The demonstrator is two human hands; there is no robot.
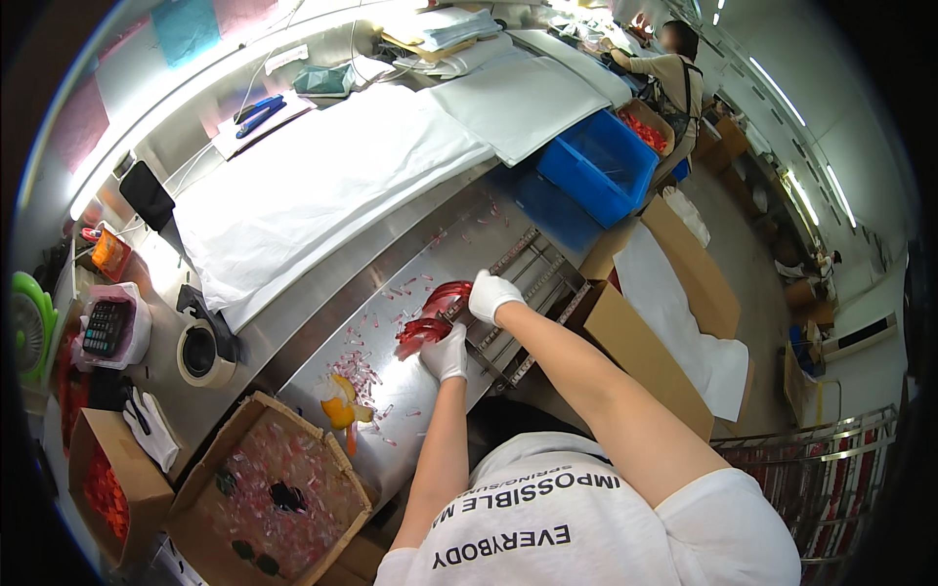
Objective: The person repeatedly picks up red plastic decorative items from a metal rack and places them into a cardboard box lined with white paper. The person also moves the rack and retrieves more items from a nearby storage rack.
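Observation:
Both my hands wear white gloves and are over the steel table. My left hand is closed around a bunch of glossy red pieces, which look like plastic. My right hand grips the end of another curved bunch of red pieces, just above and to the right of the first. Beneath and right of the hands lies a metal rack with rows of small clear parts along its bars. Small clear and pink plastic pieces are scattered on the steel, beside orange peel.
A cardboard box of clear pieces stands at lower left, near a tape roll. White sheets cover the back bench. At right are a blue bin and an open carton. Another person works at the far end.

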